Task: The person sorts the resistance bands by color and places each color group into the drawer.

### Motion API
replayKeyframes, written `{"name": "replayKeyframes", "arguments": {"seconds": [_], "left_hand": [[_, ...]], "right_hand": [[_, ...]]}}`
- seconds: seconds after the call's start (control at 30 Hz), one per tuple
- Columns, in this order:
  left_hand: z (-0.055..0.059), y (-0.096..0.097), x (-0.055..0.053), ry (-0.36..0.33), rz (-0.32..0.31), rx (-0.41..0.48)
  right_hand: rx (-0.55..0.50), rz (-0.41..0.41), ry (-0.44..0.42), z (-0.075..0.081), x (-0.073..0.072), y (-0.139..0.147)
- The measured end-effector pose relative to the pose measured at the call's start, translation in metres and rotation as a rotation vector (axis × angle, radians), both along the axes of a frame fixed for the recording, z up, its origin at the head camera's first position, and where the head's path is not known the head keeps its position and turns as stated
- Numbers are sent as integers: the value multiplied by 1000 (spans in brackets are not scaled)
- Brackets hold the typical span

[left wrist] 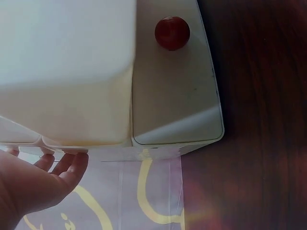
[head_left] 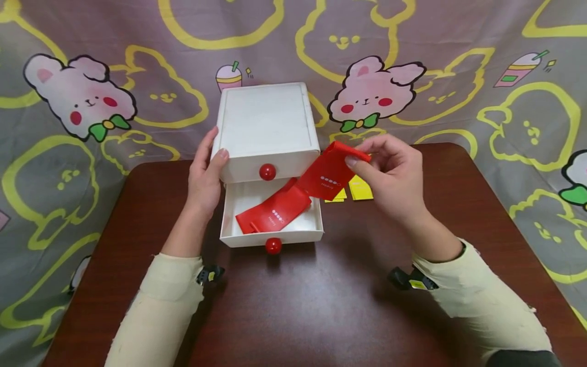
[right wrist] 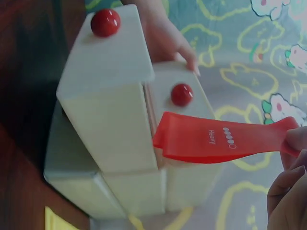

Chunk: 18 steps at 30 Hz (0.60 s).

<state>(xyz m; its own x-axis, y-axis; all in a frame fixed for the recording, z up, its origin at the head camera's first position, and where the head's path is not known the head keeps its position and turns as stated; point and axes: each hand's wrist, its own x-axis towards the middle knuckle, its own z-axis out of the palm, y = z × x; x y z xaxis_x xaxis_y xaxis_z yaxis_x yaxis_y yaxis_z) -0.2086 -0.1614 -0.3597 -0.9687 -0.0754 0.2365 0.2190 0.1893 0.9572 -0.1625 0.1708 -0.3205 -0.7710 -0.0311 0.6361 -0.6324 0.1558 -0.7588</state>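
Observation:
A white two-drawer box [head_left: 266, 120] with red knobs stands on the table, its lower drawer [head_left: 293, 236] pulled out. My left hand [head_left: 204, 178] rests against the box's left side, its thumb at the front edge; in the left wrist view its fingers touch the side. My right hand [head_left: 394, 173] pinches one end of a folded red resistance band [head_left: 330, 173], printed "Heavy" in the right wrist view. The band slants down toward the drawer's right side. Another red resistance band [head_left: 275, 208] lies folded in the lower drawer.
Behind the held band, flat yellow pieces [head_left: 361, 188] lie on the dark wooden table [head_left: 293, 300], partly hidden. A curtain [head_left: 284, 30] printed with cartoon animals hangs close behind the box and around the table's sides.

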Motion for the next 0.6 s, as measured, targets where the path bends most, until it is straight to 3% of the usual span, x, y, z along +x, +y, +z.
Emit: {"name": "replayKeyframes", "arguments": {"seconds": [0.2, 0.6], "left_hand": [[0, 0, 0, 6, -5, 13], [-1, -1, -1, 5, -2, -3]], "right_hand": [[-21, 67, -69, -11, -3, -27], [-25, 231, -118, -30, 1, -79]]}}
